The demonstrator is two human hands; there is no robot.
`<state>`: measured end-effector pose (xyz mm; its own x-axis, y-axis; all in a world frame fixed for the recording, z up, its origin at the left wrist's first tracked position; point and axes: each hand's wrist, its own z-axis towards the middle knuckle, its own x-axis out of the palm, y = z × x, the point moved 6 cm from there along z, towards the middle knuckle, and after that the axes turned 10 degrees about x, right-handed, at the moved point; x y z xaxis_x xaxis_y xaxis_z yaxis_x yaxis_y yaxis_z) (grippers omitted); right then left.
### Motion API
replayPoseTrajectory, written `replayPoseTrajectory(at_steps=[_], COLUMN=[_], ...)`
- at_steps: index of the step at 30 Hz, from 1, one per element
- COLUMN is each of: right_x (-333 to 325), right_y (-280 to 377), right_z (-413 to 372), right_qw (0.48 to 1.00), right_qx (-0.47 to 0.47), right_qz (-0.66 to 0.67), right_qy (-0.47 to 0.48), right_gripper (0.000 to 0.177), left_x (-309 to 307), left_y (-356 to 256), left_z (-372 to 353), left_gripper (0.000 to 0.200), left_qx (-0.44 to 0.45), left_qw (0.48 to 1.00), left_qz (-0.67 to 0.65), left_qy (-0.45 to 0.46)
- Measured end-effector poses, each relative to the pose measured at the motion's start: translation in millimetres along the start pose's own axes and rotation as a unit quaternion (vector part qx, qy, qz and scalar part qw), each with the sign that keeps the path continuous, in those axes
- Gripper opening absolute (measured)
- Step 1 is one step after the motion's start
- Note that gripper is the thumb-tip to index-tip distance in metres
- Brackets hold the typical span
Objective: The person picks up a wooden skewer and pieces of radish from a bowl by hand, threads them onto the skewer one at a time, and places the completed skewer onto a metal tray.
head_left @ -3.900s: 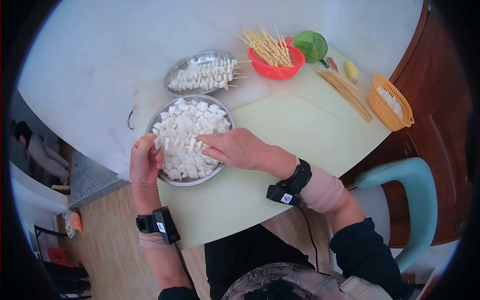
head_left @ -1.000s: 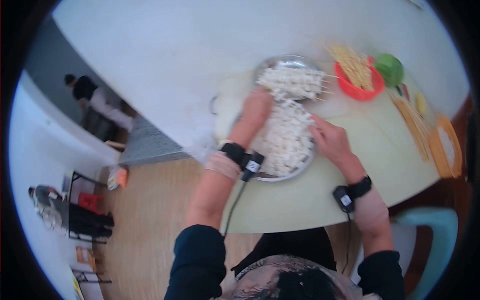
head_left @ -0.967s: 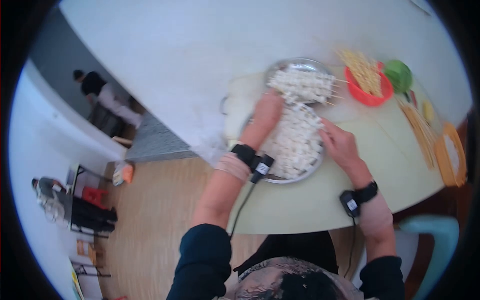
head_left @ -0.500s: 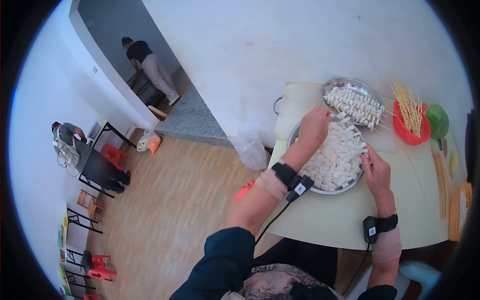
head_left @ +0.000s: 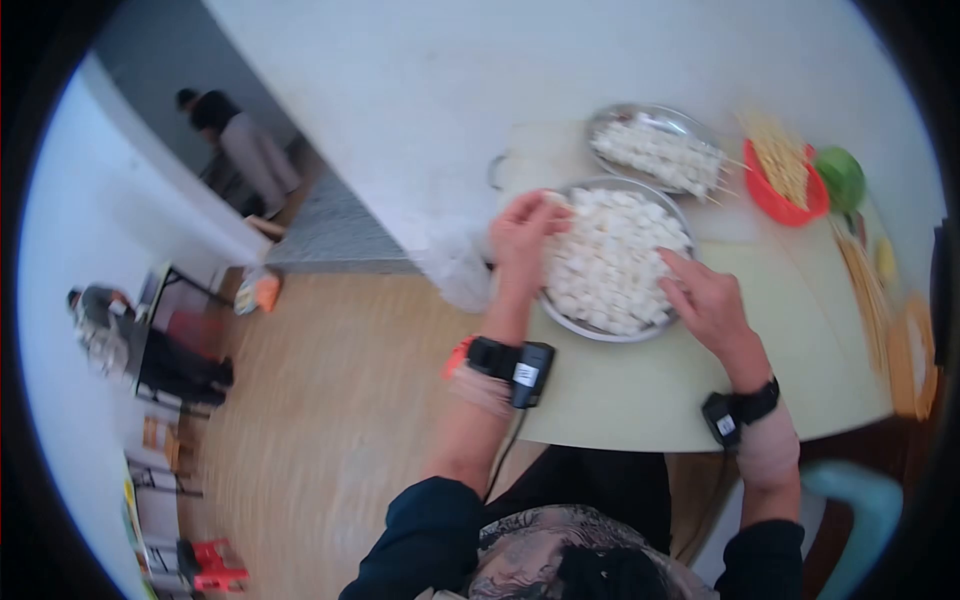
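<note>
My left hand (head_left: 525, 240) is closed at the left rim of a metal bowl (head_left: 610, 337), its fingertips pinching what looks like a thin skewer with a white piece at it; motion blurs this. White cubes (head_left: 615, 255) fill the bowl. Over the bowl's right side is my right hand (head_left: 708, 300), thumb and index finger apart at the cubes, nothing visible between them. Behind the bowl, an oval metal plate (head_left: 603, 118) holds skewers threaded with white pieces (head_left: 660, 152).
A red basket (head_left: 768, 203) of thin yellowish sticks stands at back right, beside a green vegetable (head_left: 840, 178). Loose skewers (head_left: 860, 290) lie on the right of the table (head_left: 640, 400). Two other people (head_left: 245, 150) are far left, apart from my hands.
The view has shifted. My left hand has moved to the bowl's left rim, and my right hand has come in over the cubes. The loaded skewer between my hands no longer shows there.
</note>
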<state>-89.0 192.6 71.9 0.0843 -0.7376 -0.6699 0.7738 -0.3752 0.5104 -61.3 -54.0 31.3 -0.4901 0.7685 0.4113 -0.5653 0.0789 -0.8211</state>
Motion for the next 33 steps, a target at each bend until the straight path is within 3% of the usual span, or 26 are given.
replayPoseTrajectory(at_steps=[4,6,24,33], right_x=[4,7,7,9], right_y=[1,-1,-7,-5], right_z=[-3,-5,-7,-8], right_qw=[0.998,0.997,0.987,0.986], right_qx=[-0.010,-0.001,0.043,0.021], right_qz=[-0.059,-0.072,-0.152,-0.162], right_qy=[0.007,0.011,0.023,0.011], right_gripper=[0.028,0.027,0.028,0.022], left_x=[-1,0,11,11], left_y=[2,-5,-11,-14], left_z=[3,2,-8,-10], left_gripper=[0.021,0.021,0.022,0.017], left_qx=[-0.006,0.008,0.056,0.076], left_qw=[0.999,0.999,0.993,0.992], left_qz=[-0.034,0.032,0.100,0.103], left_qy=[0.014,0.016,0.023,0.010])
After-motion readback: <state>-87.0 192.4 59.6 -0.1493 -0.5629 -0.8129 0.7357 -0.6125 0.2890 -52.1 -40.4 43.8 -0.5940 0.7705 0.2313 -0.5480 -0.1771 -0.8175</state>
